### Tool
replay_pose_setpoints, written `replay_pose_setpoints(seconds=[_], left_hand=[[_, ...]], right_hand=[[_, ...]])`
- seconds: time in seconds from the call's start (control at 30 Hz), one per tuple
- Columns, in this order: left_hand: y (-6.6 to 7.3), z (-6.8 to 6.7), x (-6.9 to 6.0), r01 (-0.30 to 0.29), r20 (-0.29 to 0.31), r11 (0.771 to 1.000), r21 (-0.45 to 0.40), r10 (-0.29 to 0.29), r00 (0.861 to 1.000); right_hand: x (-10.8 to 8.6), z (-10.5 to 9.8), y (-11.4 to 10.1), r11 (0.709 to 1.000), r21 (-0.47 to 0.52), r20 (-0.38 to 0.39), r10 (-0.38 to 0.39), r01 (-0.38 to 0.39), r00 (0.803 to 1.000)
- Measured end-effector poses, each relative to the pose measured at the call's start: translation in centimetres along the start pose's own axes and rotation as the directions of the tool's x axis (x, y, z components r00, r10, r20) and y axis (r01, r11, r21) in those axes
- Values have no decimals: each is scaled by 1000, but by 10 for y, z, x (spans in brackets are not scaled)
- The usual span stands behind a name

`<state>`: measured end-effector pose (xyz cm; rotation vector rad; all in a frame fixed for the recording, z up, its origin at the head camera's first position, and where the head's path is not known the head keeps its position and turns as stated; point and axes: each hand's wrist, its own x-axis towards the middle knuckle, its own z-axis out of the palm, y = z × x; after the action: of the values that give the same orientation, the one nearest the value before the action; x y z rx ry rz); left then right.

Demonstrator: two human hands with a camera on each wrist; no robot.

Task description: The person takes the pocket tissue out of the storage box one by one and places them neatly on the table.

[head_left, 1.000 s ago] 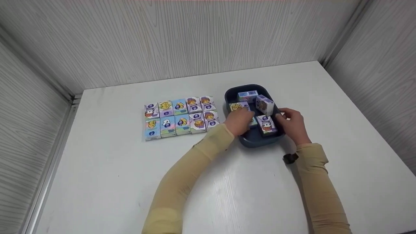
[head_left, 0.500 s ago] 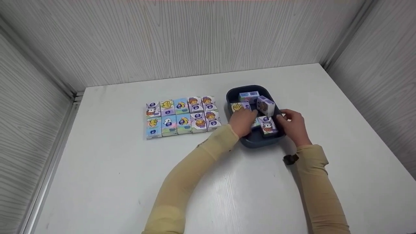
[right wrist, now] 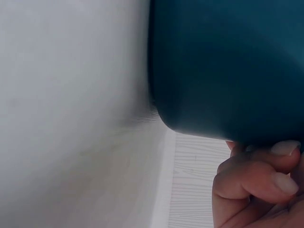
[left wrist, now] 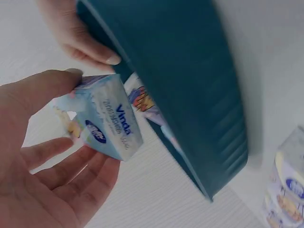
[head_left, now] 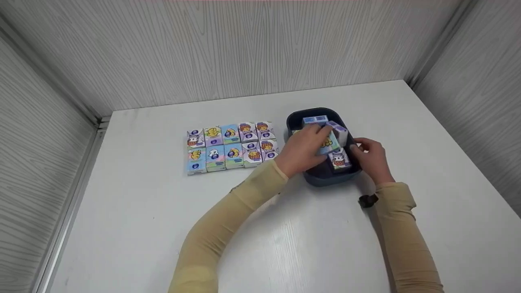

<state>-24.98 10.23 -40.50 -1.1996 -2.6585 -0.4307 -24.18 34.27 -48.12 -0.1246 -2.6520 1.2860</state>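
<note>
My left hand (head_left: 303,150) pinches a small tissue pack (head_left: 329,144) between thumb and fingers, raised over the dark blue plastic bin (head_left: 331,180). The left wrist view shows "Vinda" on this pack's pale blue end (left wrist: 116,118). At the bin's right side, my right hand (head_left: 372,158) grips the rim, and its curled fingers show under the wall in the right wrist view. Inside the bin lie a cat-printed pack (head_left: 340,160), a pack on its side (head_left: 315,120) and a tilted purple-white pack (head_left: 341,134). Another pack is mostly hidden behind the left hand.
Left of the bin, several tissue packs (head_left: 232,148) lie in two tight rows on the white table (head_left: 260,228). A small black object (head_left: 368,200) is by the right wrist. Wood-grain panels (head_left: 252,49) enclose the table at the back and sides.
My left hand has lifted a tissue pack from the bin's floor and turned it, so its printed face shows beside the fingers. The right hand stays on the rim.
</note>
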Motion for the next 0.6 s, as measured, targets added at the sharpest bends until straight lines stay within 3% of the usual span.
replay_pose_setpoints(seconds=[0.13, 0.23, 0.37, 0.43, 0.6], left_hand=[[-4, -14, -23, -23, -101, 1000, -2, 22, 995], [-11, -18, -45, -15, -100, 1000, 5, 15, 995], [-27, -16, -76, 33, 2, 999, 13, -33, 999], [-36, -14, -93, 74, 74, 997, 25, -76, 994], [-59, -15, -135, 173, 243, 984, 47, -179, 954]], right_hand=[[1, 0, -2, 1000, -12, 1, -15, 15, 1000], [1, -1, -3, 1000, -10, 5, -20, 20, 1000], [1, -2, -2, 1000, -17, -2, -16, 16, 1000], [0, -1, -2, 1000, -21, -3, -7, 7, 1000], [-1, 2, -3, 1000, -20, 6, 5, -4, 1000]])
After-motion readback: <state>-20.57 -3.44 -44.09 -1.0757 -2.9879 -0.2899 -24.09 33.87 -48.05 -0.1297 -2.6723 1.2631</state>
